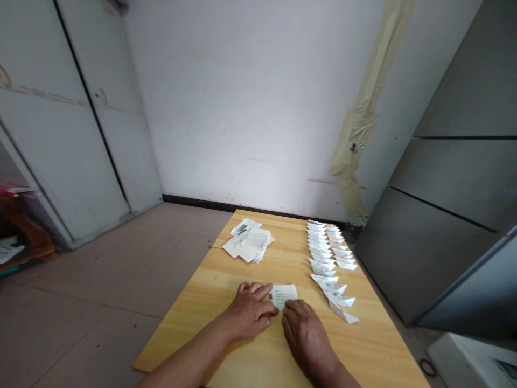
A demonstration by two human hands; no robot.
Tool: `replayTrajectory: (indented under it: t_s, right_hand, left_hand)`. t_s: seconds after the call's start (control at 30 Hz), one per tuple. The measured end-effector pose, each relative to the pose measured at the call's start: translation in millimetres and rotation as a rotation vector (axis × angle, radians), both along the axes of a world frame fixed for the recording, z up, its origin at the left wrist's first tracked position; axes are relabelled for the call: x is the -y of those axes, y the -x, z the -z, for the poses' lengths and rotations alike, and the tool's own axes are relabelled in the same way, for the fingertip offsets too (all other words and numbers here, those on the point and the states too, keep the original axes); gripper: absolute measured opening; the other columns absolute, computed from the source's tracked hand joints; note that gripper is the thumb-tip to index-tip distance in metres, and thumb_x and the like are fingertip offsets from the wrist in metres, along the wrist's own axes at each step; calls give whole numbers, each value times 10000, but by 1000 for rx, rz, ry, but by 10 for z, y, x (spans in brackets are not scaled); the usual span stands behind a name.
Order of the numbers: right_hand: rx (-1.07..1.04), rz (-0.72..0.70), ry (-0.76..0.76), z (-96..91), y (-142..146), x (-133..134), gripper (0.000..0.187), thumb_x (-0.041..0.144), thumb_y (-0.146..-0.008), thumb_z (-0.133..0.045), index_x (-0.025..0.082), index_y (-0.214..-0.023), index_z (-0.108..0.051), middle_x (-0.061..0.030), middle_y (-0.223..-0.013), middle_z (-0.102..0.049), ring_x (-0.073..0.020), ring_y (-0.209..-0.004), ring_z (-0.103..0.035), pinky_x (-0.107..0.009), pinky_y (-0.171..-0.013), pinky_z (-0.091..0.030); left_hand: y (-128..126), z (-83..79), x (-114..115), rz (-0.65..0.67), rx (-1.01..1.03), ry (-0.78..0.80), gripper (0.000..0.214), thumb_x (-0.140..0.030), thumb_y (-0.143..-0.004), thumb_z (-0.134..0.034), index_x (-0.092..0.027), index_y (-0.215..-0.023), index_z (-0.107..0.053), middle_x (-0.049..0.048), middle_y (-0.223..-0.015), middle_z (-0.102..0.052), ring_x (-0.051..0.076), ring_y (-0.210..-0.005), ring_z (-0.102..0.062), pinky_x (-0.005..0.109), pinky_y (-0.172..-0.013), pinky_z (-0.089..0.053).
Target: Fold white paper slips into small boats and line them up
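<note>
1. The right hand [307, 333] lies on the table [189, 328] nearest the camera. Its fingers are bent and close together, with the tips at the near edge of the slip [285, 295]. I cannot tell whether they pinch that edge or only press on it.
2. The left hand [250, 312] lies flat just beside it. Its fingers are together and slightly curved, and the tips hold down the slip's left edge.
3. The slip is a small printed paper. It lies flat on the wood between the two sets of fingertips, about midway across the table.
4. As I judge it, the work is creasing or flattening the slip. It would go best with one hand pinning the paper so it cannot slide on the smooth wood. The other hand should line up the edges before pressing and then run a fingertip firmly along the line.
5. To the right, a row [328, 261] of folded white pieces runs away from the camera in two overlapping lines. Its near end is close to the right hand, so a wide sweep of the wrist could disturb it.
6. Further off on the left, a loose pile [248, 242] of flat printed slips sits near the far edge.
7. The table is pale wood with a visible grain.
8. Beyond it is a tiled floor [100, 280] and a white wall [242, 108] with a strip of tan tape [363, 124]. There are pale cabinet doors [60, 134] on the left and a grey unit [456, 188] on the right.
</note>
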State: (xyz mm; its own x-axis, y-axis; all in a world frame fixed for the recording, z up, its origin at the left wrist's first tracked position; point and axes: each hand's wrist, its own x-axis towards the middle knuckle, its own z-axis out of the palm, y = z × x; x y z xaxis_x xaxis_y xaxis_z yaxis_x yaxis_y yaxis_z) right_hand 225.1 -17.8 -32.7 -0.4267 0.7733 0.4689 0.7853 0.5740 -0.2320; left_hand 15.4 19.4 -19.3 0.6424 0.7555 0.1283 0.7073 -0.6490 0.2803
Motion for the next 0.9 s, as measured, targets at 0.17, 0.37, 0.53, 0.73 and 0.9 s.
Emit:
replayTrajectory:
  t_s: [0.17, 0.37, 0.53, 0.73, 0.9]
  right_hand:
    - [6, 35, -65, 40, -137, 53, 235, 70, -909, -464, 205, -846, -646, -62, -1003, -667, -201, -880, -569, -331, -821, -437]
    - [31, 74, -76, 24, -162, 35, 221, 82, -900, -492, 209, -759, -605, -37, -834, -637, -196, -793, -536, -323, -735, -379]
    - [91, 74, -28, -49, -193, 41, 233, 98, -902, -507, 206, -705, -569, -27, -751, -592, -193, -750, -509, -326, -698, -343]
    - [25, 97, 71, -160, -211, -21, 240, 121, -916, -482, 205, -707, -565, -35, -772, -603, -192, -755, -533, -322, -703, -392]
    - [-105, 132, 45, -219, -230, -243, 217, 124, -898, -459, 188, -991, -645, -103, -1090, -654, -232, -984, -581, -364, -874, -458]
  left_hand:
    - [37, 31, -12, -10, 47, 23, 245, -329, -843, -615, -378, -1076, -674, 13, -1488, -450, 281, -1286, -432, 483, -995, -307]
    - [86, 13, -26, -6, 90, 101, 297, -260, -786, -645, -365, -1061, -686, 15, -1481, -465, 293, -1298, -439, 494, -1019, -302]
    - [100, 28, -26, -16, 144, 92, 302, -228, -761, -632, -348, -1031, -698, 17, -1449, -502, 282, -1282, -456, 480, -1020, -307]
    - [110, 36, -24, -14, 152, 81, 315, -201, -739, -624, -335, -1014, -704, 23, -1437, -516, 279, -1277, -462, 476, -1023, -305]
    - [85, 76, -50, -34, 180, 76, 312, -194, -714, -649, -334, -985, -715, 16, -1417, -536, 279, -1265, -471, 471, -1016, -310]
